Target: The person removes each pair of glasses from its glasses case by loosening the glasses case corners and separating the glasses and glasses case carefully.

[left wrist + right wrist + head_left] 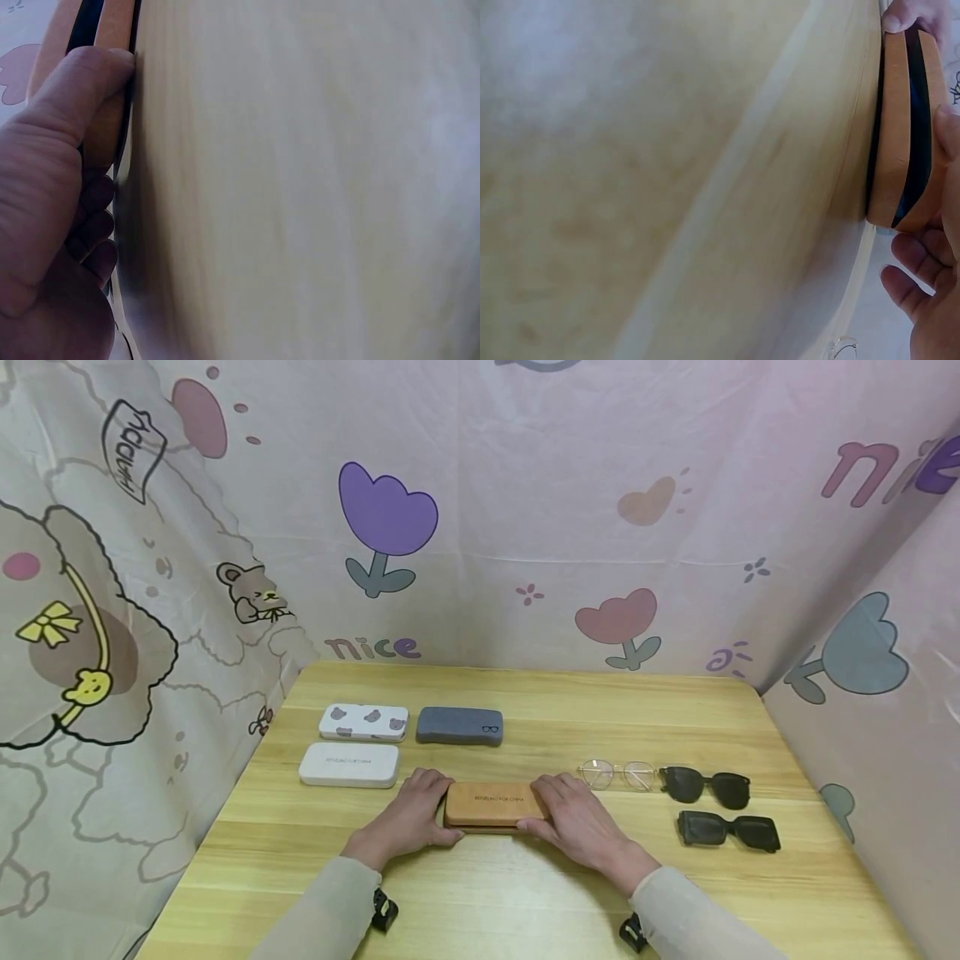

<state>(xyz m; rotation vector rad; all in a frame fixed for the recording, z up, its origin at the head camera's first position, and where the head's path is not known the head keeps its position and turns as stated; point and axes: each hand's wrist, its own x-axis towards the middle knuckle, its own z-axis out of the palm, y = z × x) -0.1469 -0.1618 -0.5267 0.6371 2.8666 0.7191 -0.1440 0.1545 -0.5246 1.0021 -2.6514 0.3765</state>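
Note:
An orange-brown glasses case (491, 803) with dark lettering on its lid lies on the table between both hands. Its lid stands slightly ajar, with a dark gap along the front edge in both wrist views. My left hand (405, 818) grips the case's left end, and the thumb presses the lower half of the case (105, 139). At the other end, my right hand (581, 822) holds the case with its thumb on the lid, while fingers curl behind the end of the case (896, 142). The inside of the case is too dark to make out.
Beyond the left hand lie a white case (350, 766), a bear-patterned case (363, 722) and a grey-blue case (460, 727). To the right are thin-framed clear glasses (597, 774), dark sunglasses (684, 786) and thick-framed sunglasses (756, 832). A printed curtain (480, 527) borders the wooden table (517, 893).

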